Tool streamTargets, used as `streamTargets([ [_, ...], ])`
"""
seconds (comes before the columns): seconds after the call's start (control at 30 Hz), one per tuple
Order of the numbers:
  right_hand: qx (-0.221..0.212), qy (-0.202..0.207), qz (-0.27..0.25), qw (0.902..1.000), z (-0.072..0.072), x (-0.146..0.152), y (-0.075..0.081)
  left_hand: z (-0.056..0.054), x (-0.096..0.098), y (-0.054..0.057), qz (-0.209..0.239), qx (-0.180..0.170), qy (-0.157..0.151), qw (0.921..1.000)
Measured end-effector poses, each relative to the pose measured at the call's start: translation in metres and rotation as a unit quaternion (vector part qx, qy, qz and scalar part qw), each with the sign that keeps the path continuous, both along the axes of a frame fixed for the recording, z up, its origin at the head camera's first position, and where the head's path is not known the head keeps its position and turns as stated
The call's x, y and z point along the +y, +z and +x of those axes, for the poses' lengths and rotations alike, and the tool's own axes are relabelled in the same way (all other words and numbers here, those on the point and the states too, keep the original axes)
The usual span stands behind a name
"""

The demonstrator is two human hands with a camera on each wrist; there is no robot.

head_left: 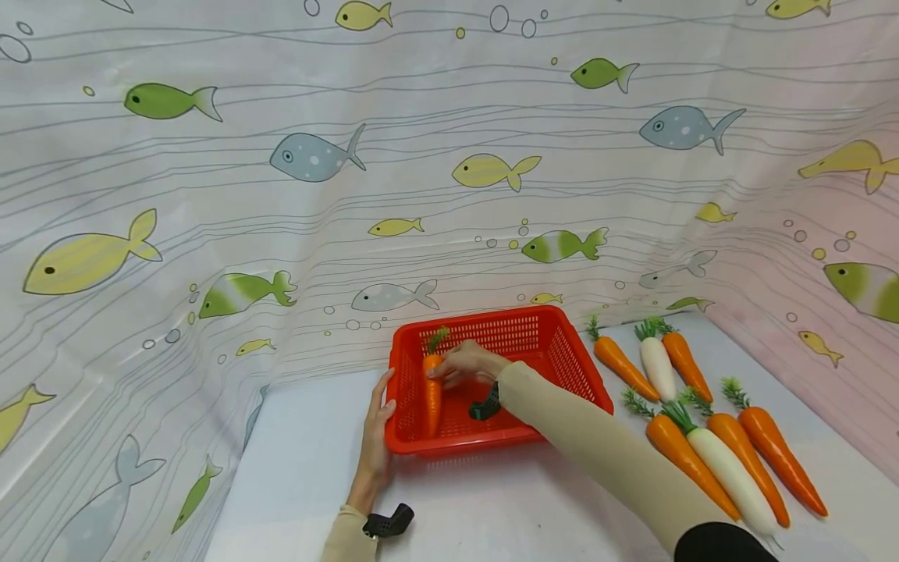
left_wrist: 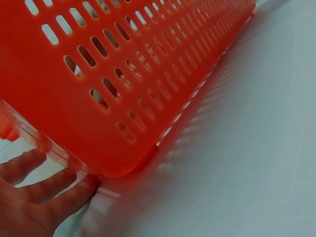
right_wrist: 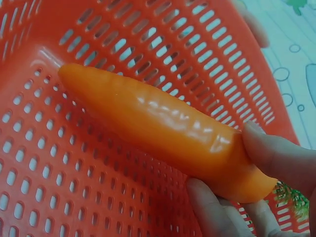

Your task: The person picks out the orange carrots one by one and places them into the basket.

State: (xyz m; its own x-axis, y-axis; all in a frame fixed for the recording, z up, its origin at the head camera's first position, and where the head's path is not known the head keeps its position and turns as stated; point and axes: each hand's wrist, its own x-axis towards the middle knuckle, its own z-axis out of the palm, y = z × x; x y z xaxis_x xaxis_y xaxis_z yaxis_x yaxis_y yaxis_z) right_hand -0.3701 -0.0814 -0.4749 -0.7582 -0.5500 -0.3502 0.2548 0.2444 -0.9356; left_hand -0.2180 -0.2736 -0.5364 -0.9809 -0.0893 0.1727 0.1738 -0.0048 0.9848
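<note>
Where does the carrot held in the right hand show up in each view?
Head: the carrot is in the left part of the red basket, leafy top away from the wearer, pinched by the right hand.
Left wrist: I cannot make it out; the basket wall fills the upper left.
Right wrist: it runs diagonally across the middle, tip at upper left.
Shared landmark: the slotted red basket.

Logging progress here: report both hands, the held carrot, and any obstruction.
Right hand grips carrot inside basket. Left hand touches basket's side. No obstruction visible.
</note>
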Motion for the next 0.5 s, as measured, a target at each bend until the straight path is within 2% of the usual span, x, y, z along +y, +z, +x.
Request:
streamTargets([
  [0.3,0.019,0.017,0.047,0.9986,0.0008,-0.0003,-0.0028,0.0017,-0.0004,-0.0033,-0.035,0.006,0.01,0.9993],
  [0.5,0.089,0.037,0.1,0.9903,0.0046,-0.0022,-0.0031,0.0006,-0.0011,-0.0035,-0.051,0.016,0.017,0.9984],
])
